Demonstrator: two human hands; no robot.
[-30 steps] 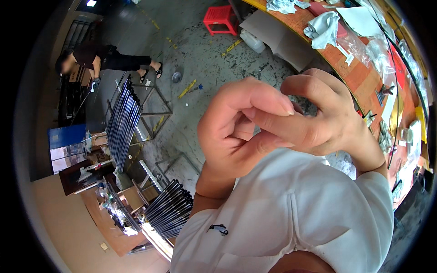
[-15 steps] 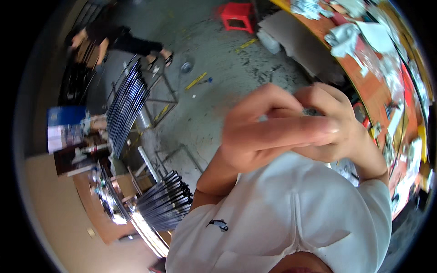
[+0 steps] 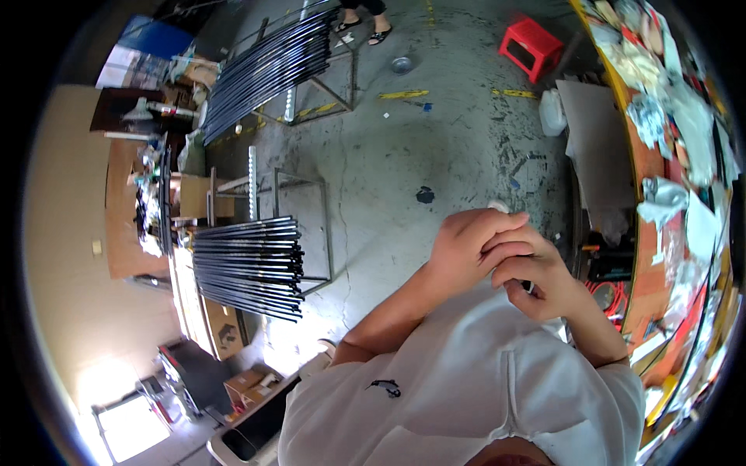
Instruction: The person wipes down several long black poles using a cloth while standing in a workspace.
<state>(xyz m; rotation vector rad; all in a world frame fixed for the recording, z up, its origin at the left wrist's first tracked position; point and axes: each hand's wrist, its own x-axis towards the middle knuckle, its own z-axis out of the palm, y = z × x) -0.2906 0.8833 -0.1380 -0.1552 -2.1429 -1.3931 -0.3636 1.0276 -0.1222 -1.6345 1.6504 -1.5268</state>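
My hands are close together in front of my white shirt [image 3: 466,365]. The fingers of my left hand [image 3: 466,247] are bent and reach over toward the right, overlapping the other hand. My right hand [image 3: 542,281] is curled, its fingers folded against the left ones. A small white bit [image 3: 498,206] peeks out just beyond the left knuckles; whether it is held or lies behind them is unclear. Something dark shows in the gap under the right fingers. What the hands hold, if anything, is hidden by the fingers.
Racks of dark rods [image 3: 249,268] stand at the left, with more rods [image 3: 272,74] farther off. A red stool [image 3: 531,46] and a white jug [image 3: 552,113] are at the far right. A cluttered workbench [image 3: 649,291] runs along the right. Another person's feet [image 3: 380,36] show at the back.
My view has turned, so racks and bench have shifted. My hands appear lower and farther from the camera, still together. Only the other person's lower legs now show.
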